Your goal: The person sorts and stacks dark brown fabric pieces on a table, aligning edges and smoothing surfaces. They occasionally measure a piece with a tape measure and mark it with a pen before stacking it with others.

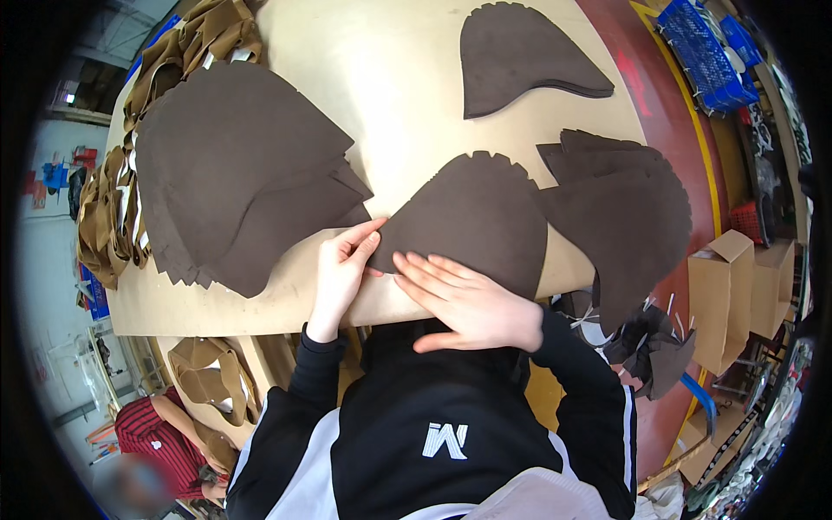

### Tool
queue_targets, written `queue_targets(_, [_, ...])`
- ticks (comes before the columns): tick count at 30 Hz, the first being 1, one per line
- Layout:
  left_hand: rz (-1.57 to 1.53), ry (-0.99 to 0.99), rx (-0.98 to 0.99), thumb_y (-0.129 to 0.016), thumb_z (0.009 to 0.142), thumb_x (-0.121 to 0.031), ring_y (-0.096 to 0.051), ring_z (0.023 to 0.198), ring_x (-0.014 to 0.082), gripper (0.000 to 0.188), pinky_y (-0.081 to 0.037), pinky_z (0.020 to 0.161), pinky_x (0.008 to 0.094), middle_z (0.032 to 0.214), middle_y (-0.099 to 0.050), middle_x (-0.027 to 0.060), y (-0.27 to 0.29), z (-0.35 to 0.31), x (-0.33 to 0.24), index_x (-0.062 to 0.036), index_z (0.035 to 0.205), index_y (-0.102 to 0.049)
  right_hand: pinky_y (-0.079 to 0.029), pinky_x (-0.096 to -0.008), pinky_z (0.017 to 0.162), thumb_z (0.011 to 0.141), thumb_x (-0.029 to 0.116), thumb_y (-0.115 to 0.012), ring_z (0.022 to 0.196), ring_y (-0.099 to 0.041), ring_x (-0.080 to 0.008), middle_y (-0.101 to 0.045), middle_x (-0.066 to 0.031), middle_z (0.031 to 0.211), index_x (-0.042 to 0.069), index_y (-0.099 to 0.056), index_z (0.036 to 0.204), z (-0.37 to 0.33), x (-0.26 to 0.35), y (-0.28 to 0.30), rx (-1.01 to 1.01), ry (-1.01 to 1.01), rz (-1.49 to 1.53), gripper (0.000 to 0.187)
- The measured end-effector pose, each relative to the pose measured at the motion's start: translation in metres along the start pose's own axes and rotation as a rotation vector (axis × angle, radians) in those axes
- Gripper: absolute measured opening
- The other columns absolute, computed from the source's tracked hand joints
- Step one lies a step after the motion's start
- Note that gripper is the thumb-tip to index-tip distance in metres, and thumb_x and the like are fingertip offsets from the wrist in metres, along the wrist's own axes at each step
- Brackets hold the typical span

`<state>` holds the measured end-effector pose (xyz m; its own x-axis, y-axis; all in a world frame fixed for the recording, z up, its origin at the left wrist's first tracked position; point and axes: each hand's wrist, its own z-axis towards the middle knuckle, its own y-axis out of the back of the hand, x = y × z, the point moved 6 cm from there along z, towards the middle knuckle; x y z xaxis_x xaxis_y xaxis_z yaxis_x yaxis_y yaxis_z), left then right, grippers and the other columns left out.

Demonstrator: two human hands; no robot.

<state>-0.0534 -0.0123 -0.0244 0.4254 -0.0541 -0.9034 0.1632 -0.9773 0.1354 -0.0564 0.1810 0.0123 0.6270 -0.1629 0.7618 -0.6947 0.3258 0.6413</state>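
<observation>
A dark brown, leather-like cut piece [472,208] with a notched top edge lies in front of me at the table's near edge. My left hand [347,260] pinches its left corner between thumb and fingers. Flat across its lower edge rests my right hand [468,303], fingers stretched out and thumb apart. Left of these hands is a big fanned stack of similar brown pieces [230,173]. Another overlapping pile [633,199] sits to the right, one tip hanging past the table edge. Farther back lies a neat small stack [524,61].
The pale table [390,78] curves round in front of me. Tan sewn pieces [108,217] are heaped along its left side. Cardboard boxes [719,295] and a blue basket [702,56] stand at the right. A person in a striped shirt [160,446] is at lower left.
</observation>
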Motion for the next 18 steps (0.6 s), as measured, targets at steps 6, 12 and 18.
queue_targets(6, [0.136,-0.088,-0.085,-0.07,0.095,-0.015,-0.065,0.077,0.0057,0.032,-0.054,0.058,0.0211,0.1,-0.075,0.0068,-0.005,-0.009,-0.014,-0.0031,0.124,-0.069,-0.025,-0.0479,0.119,0.088,0.055,-0.063,0.146,-0.034,-0.0302,-0.036,-0.0184,0.157,0.001,-0.041,0.148,-0.035,-0.035,0.053,-0.283,-0.437,-0.622,0.083])
queue_targets(12, [0.384,-0.498,-0.212,-0.071,0.09,-0.004,-0.068,0.083,0.0104,0.023,-0.055,0.076,0.0258,0.1,-0.076,0.0095,-0.011,-0.02,-0.036,-0.001,0.112,-0.075,-0.025,-0.0437,0.12,0.091,0.064,-0.055,0.145,-0.036,-0.0281,-0.039,-0.0181,0.156,0.001,-0.046,0.145,-0.047,0.019,0.003,0.014,-0.149,-0.312,0.083])
queue_targets(18, [0.28,-0.884,-0.792,-0.074,0.088,-0.002,-0.07,0.092,0.018,0.026,-0.055,0.088,0.0329,0.105,-0.075,0.0165,0.088,-0.066,-0.084,0.0031,0.113,-0.073,-0.038,-0.0491,0.113,0.088,0.042,-0.071,0.133,-0.051,-0.0323,-0.054,-0.015,0.143,0.008,-0.052,0.142,-0.038,0.03,0.078,-0.173,0.034,-0.151,0.067])
